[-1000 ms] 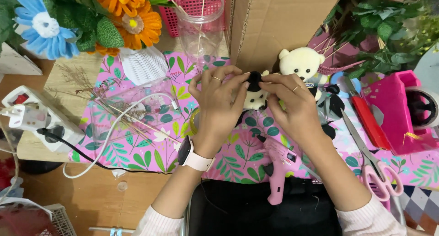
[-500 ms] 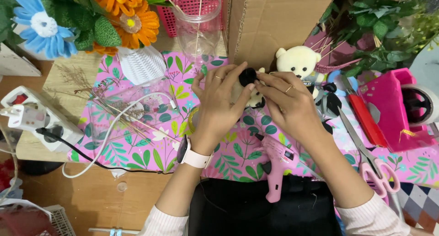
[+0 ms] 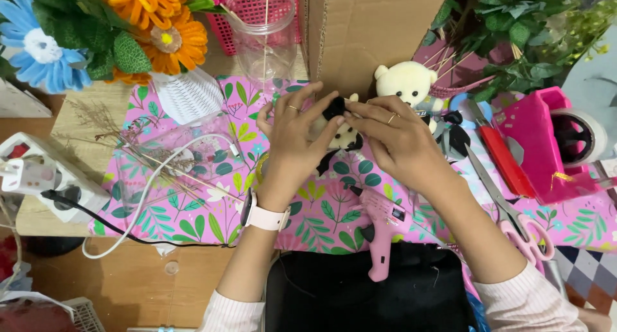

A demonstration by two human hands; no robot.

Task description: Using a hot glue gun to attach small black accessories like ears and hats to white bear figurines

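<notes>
My left hand point(image 3: 292, 142) and my right hand point(image 3: 395, 139) meet over a pink leaf-patterned mat point(image 3: 193, 203). Together they hold a small cream plush bear point(image 3: 347, 136). My fingertips pinch a small black piece point(image 3: 334, 107) at the top of that bear; its shape is hard to make out. A second cream plush bear point(image 3: 406, 82) sits just behind my right hand, against a cardboard box point(image 3: 369, 30). A pink glue gun point(image 3: 380, 224) lies on the mat below my hands. A white watch is on my left wrist.
Artificial flowers point(image 3: 148, 23) fill the top left, a clear plastic jar point(image 3: 265, 30) stands behind. A white power strip point(image 3: 45, 178) with cables sits left. Scissors point(image 3: 514, 223), a red cutter point(image 3: 504, 155), a pink tape dispenser point(image 3: 546, 145) and green foliage point(image 3: 514, 36) are on the right.
Both hands have shifted slightly up with the small bear. The fingertips now pinch the black piece at the bear's top more closely.
</notes>
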